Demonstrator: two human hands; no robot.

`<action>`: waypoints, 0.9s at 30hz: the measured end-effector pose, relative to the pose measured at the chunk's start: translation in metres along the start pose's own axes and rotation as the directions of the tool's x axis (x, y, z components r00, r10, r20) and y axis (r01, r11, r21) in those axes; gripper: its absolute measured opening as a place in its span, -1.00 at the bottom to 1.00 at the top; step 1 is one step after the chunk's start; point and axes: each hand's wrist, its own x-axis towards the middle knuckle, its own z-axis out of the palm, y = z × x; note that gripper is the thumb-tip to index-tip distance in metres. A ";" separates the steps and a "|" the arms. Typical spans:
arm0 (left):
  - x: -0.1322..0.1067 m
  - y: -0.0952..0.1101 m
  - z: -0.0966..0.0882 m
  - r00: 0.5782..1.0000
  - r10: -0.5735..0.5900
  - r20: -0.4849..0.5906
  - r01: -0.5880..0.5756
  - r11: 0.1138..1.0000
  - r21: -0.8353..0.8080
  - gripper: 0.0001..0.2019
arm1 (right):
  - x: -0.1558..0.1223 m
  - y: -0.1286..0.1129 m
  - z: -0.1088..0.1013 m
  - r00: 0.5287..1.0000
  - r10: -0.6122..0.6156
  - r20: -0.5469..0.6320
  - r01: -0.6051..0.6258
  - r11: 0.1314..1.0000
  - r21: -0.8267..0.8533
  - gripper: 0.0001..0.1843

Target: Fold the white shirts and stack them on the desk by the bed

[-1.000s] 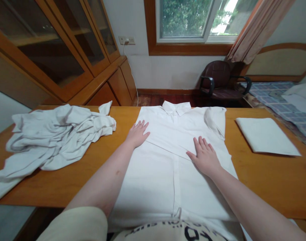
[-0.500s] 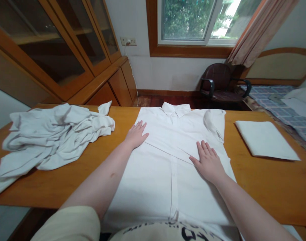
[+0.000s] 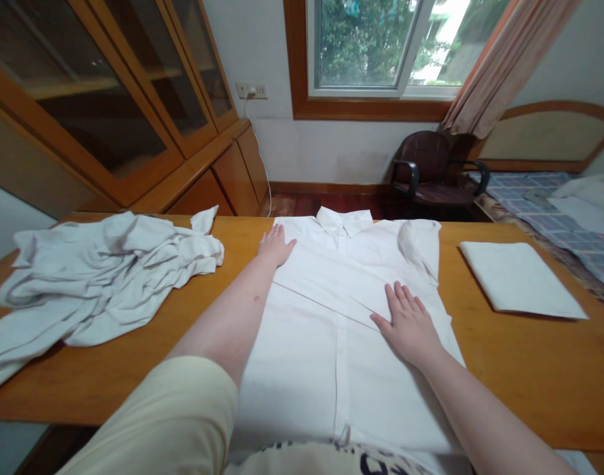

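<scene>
Shirt [image 3: 332, 356] lies flat on the table [image 3: 529, 369], collar far: limp, light cotton (creases easily), best pinched at shoulder seams or hem. Left hand [image 3: 275, 245] lies spread on its far-left shoulder; right hand [image 3: 408, 323] presses flat, fingers spread, right of centre

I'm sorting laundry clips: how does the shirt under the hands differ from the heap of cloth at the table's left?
The shirt lies spread flat, collar away from the person; the heap is crumpled in loose folds. The left hand and right hand rest open on the shirt; neither touches the heap. The shirt sits at the middle of the table, the heap toward its left end. Both are pale cloth.
</scene>
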 end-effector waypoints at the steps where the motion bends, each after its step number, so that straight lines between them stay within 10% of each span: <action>1: 0.002 -0.003 -0.001 1.000 -0.006 0.010 0.006 1.000 0.005 -0.23 | 0.000 0.000 0.000 1.000 0.000 -0.002 0.000 1.000 0.005 -0.18; 12: 0.028 -0.025 -0.011 0.997 -0.079 0.011 0.079 0.997 -0.021 -0.27 | 0.000 0.001 0.000 1.000 0.002 0.002 -0.002 1.000 0.015 -0.16; 18: 0.034 -0.033 -0.016 0.903 -0.393 -0.176 0.395 0.918 -0.025 -0.29 | 0.000 0.000 -0.002 1.000 0.005 0.006 -0.005 1.000 0.015 -0.17; 21: 0.015 -0.008 -0.018 0.951 -0.124 -0.284 0.153 0.985 0.085 -0.33 | 0.000 0.000 -0.002 1.000 0.001 -0.003 -0.001 1.000 0.008 -0.17; 24: -0.016 0.024 -0.012 0.966 0.241 -0.097 -0.232 0.968 0.090 -0.35 | 0.000 0.000 -0.001 1.000 0.003 -0.006 -0.003 1.000 0.007 -0.17; 27: -0.041 0.037 -0.003 0.937 0.348 0.009 -0.348 0.937 0.041 -0.32 | 0.000 0.000 -0.001 1.000 -0.001 -0.003 0.001 1.000 0.010 -0.17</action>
